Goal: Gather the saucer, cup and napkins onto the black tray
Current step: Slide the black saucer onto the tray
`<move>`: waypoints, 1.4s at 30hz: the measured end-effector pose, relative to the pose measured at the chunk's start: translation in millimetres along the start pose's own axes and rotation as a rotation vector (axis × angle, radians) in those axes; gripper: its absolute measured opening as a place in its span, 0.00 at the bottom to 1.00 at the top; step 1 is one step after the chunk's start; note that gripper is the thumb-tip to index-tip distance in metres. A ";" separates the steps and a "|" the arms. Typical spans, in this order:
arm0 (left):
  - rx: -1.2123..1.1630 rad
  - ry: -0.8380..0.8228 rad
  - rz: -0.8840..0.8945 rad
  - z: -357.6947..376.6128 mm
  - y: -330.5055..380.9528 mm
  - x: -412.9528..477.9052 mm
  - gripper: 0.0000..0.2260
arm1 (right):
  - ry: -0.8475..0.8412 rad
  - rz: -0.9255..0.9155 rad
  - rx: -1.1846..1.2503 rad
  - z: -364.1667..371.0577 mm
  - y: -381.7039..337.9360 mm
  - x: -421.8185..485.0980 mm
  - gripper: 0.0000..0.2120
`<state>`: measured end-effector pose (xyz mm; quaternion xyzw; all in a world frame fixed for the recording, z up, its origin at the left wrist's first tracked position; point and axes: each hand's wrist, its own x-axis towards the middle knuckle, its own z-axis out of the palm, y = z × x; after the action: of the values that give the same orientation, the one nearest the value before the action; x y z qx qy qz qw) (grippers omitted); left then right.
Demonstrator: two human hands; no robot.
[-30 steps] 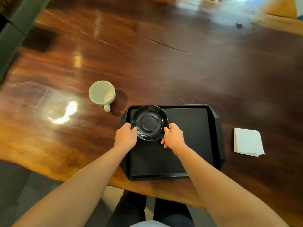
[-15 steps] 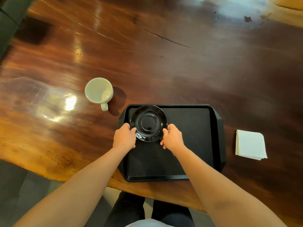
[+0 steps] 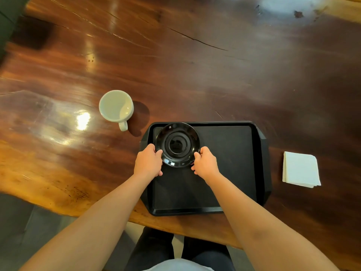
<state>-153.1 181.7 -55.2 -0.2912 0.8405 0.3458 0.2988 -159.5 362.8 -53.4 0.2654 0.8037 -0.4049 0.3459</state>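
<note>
A black saucer [image 3: 177,144] is at the far left corner of the black tray [image 3: 230,163]. My left hand [image 3: 148,163] grips its left rim and my right hand [image 3: 205,163] grips its right rim. I cannot tell whether the saucer rests on the tray or hovers just above it. A pale cup [image 3: 116,106] stands upright on the wood to the left of the tray, handle toward me. A folded stack of white napkins [image 3: 300,169] lies on the table to the right of the tray.
The glossy wooden table [image 3: 195,65] stretches far ahead, with a crack across its middle. Its near edge runs just under the tray, with grey floor and my legs below.
Both hands have kept their hold on the saucer at the same corner of the tray. The camera has shifted slightly; the cup and napkins have not moved.
</note>
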 end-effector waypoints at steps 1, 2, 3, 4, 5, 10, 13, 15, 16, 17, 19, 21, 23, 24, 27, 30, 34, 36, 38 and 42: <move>0.011 0.000 0.003 -0.9 1.0 -0.1 0.10 | 0.001 -0.002 -0.006 0.7 0.9 0.7 0.03; 0.021 0.001 0.018 -0.8 0.4 2.0 0.10 | 0.009 0.003 -0.001 1.4 1.4 0.7 0.04; 0.023 -0.004 0.020 -1.7 1.0 3.5 0.10 | 0.013 0.011 0.006 2.5 2.6 0.7 0.04; 0.035 -0.007 0.028 -2.8 2.0 4.7 0.11 | 0.014 0.019 0.010 3.4 3.8 0.3 0.05; 0.053 -0.010 0.035 -4.1 3.2 5.9 0.11 | 0.017 0.025 0.018 4.5 5.2 -0.4 0.05; 0.113 0.001 0.085 -7.1 4.4 12.9 0.11 | 0.039 0.049 0.064 8.8 7.7 -1.8 0.07; 0.112 0.007 0.077 -6.6 3.4 13.1 0.10 | 0.042 0.042 0.063 10.3 7.5 -0.6 0.06; 0.104 0.012 0.081 -5.6 1.4 12.2 0.11 | 0.040 0.031 0.043 10.1 8.0 0.4 0.06; 0.102 0.012 0.078 -5.1 0.5 10.7 0.12 | 0.036 0.025 0.032 9.8 8.4 1.0 0.06; 0.110 0.015 0.077 -4.7 0.0 8.9 0.12 | 0.031 0.019 0.023 9.6 8.7 1.7 0.06; 0.126 0.020 0.078 -4.3 -0.7 6.4 0.12 | 0.027 0.014 0.022 9.8 8.9 2.9 0.06; 0.122 0.011 0.074 -4.6 1.2 4.7 0.12 | 0.023 0.015 0.023 9.5 8.6 3.0 0.06; 0.097 -0.008 0.056 -5.3 2.1 2.8 0.11 | 0.024 0.020 0.034 9.3 8.4 2.7 0.07; 0.085 -0.018 0.043 -5.8 2.2 1.2 0.11 | 0.023 0.022 0.040 9.1 8.6 2.7 0.07; 0.052 -0.013 0.012 -3.7 -1.3 -4.4 0.09 | 0.019 0.020 0.044 9.0 9.8 3.3 0.06; 0.037 0.028 -0.004 -0.3 -2.6 -8.3 0.09 | 0.020 0.010 0.053 7.5 12.7 5.9 0.06; 0.051 0.058 0.010 0.1 -2.3 -13.6 0.14 | -0.015 0.001 0.133 4.0 16.2 6.7 0.06; 0.092 0.080 0.023 -0.8 -2.2 -19.3 0.16 | -0.024 -0.009 0.154 0.5 17.8 5.5 0.10; 0.154 0.141 0.027 -1.8 -4.5 -24.2 0.17 | -0.028 -0.032 0.158 -3.7 21.1 4.3 0.14; 0.127 0.218 0.027 0.0 -17.4 -36.5 0.08 | -0.041 -0.092 0.146 -6.4 28.9 3.3 0.19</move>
<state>-117.2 181.8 -36.7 -0.2963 0.8920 0.2623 0.2188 -143.4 384.0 -66.7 0.2443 0.7762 -0.4833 0.3230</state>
